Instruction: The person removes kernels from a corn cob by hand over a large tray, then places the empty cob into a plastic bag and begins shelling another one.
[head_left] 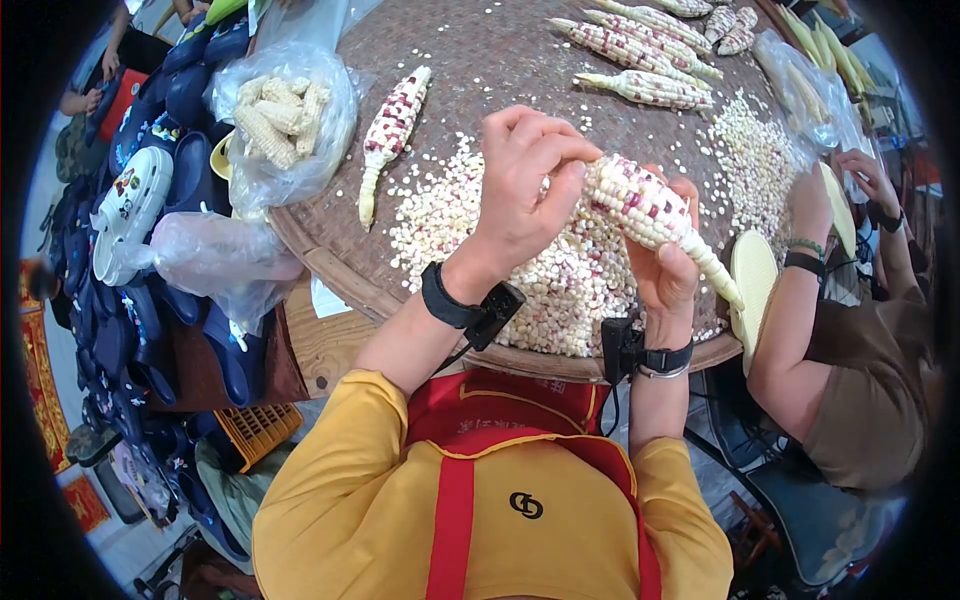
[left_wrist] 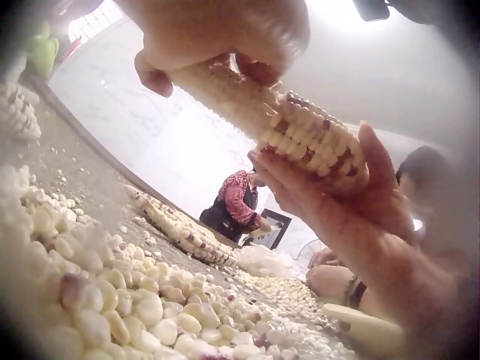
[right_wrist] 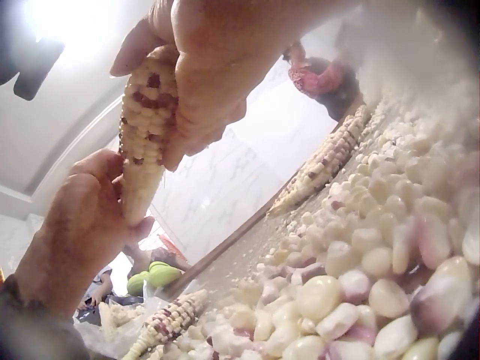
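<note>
Both hands hold one ear of corn (head_left: 645, 205) with white and dark-red kernels, over a heap of loose kernels (head_left: 560, 290). My right hand (head_left: 668, 265) grips it from below and the side, its pale stem end sticking out toward the lower right. At the other end my left hand (head_left: 530, 185) pinches the ear with curled fingers and thumb. In the left wrist view, the part by the left hand (left_wrist: 225, 34) is bare cob (left_wrist: 225, 97), while kernel rows (left_wrist: 319, 142) stand near the right hand. The right wrist view shows the right hand (right_wrist: 210, 67) wrapped round the ear (right_wrist: 146, 112).
A wide round woven tray (head_left: 480, 60) carries the kernels, another ear (head_left: 395, 125) at left and several ears (head_left: 640, 50) at the back. A plastic bag of stripped cobs (head_left: 280, 120) stands at its left edge. At right another person's arm (head_left: 800, 270) reaches in beside a second kernel pile (head_left: 750, 150).
</note>
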